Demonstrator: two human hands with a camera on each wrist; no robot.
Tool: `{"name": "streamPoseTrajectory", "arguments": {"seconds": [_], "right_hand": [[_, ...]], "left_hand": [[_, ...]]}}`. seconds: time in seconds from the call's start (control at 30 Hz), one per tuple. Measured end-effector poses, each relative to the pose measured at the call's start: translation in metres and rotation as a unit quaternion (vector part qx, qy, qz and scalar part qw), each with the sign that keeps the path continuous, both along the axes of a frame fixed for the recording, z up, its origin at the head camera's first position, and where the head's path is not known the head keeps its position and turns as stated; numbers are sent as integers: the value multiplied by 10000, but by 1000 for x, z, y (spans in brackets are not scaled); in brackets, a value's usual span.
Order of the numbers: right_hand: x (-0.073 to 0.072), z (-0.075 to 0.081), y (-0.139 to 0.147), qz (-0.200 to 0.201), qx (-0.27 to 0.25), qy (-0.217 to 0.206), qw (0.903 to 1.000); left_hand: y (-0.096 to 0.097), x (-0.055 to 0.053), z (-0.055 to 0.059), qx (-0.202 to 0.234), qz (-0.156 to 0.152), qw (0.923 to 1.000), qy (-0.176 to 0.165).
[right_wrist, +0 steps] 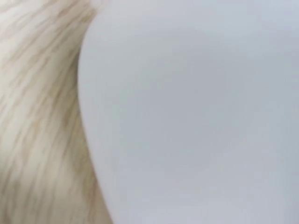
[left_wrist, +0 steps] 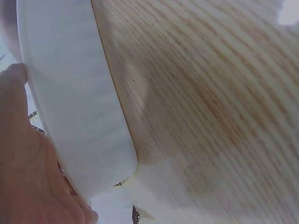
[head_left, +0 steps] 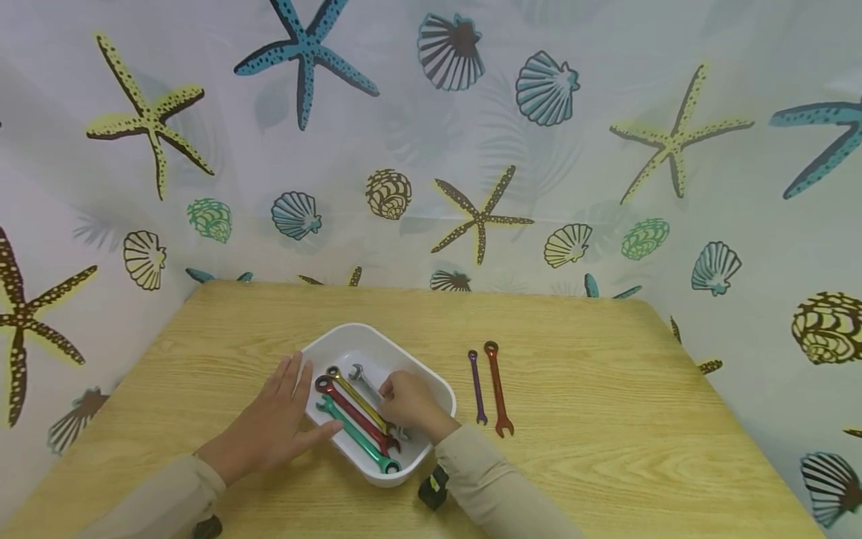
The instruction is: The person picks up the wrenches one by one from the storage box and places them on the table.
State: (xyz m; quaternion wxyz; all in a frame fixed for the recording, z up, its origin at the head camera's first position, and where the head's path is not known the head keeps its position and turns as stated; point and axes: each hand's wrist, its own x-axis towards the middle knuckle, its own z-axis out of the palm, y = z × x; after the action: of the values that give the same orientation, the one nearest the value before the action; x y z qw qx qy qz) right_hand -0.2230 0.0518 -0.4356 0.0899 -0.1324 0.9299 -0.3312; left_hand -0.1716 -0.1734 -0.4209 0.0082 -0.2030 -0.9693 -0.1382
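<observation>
Shell-print sheet (head_left: 417, 142): hung behind and along both sides.
Worktop (head_left: 592, 389): wood-grained, under everything handled here; probably smooth enough to allow sliding, so worth bracing against.
Tub (head_left: 340, 344): white, set at a slant on the worktop; best steadied by the rim, without tipping.
Left hand (head_left: 272, 427): at the tub's left rim, with straight fingers and spread thumb — well placed for bracing; light pressure only, to avoid skewing the tub.
Right hand (head_left: 412, 406): over the near right rim and inside the tub, with curled fingers apparently pinching the silver wrench (head_left: 366, 383); too covered to tell how firmly.
Red wrench (head_left: 357, 415): in the tub, between the green wrench (head_left: 357, 435) and the yellow wrench (head_left: 360, 400); best left undisturbed.
Green wrench: along the tub's near left side, roughly parallel to the red wrench; safely away from the right hand.
Orange wrench (head_left: 497, 389): outside the tub, to the right, flat on the worktop.
Yellow wrench: just beside the silver wrench — close enough to catch, so clearance needed.
Silver wrench: in the tub, partly under the right hand; best moved slowly and level, to avoid hooking the yellow wrench.
Purple wrench (head_left: 477, 388): shortest, just left of the orange wrench; near the right sleeve (head_left: 498, 486), so worth a raised forearm.
</observation>
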Motion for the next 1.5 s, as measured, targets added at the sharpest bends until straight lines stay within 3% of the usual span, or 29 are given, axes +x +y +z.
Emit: {"name": "streamPoseTrajectory", "arguments": {"seconds": [0.23, 0.5, 0.73, 0.9, 1.27, 1.5], "right_hand": [[-3, 2, 2, -63, -206, -149, 9997], [-3, 8, 7, 39, -403, 68, 9992], [2, 25, 22, -26, -948, -112, 9954], [5, 40, 38, -172, -1421, -465, 9886], [2, 60, 96, -583, -1808, -341, 9812], [-3, 53, 152, -1073, -1803, -490, 9765]], "left_hand": [[2, -2, 1, -43, -5, 10000, -47], [3, -2, 5, -92, -7, 10000, 10], [1, -3, 2, -126, 33, 9999, 19], [1, -2, 1, -105, 47, 9999, -29], [0, -3, -2, -25, -32, 10000, 17], [0, -2, -1, 33, -9, 9999, -113]]}}
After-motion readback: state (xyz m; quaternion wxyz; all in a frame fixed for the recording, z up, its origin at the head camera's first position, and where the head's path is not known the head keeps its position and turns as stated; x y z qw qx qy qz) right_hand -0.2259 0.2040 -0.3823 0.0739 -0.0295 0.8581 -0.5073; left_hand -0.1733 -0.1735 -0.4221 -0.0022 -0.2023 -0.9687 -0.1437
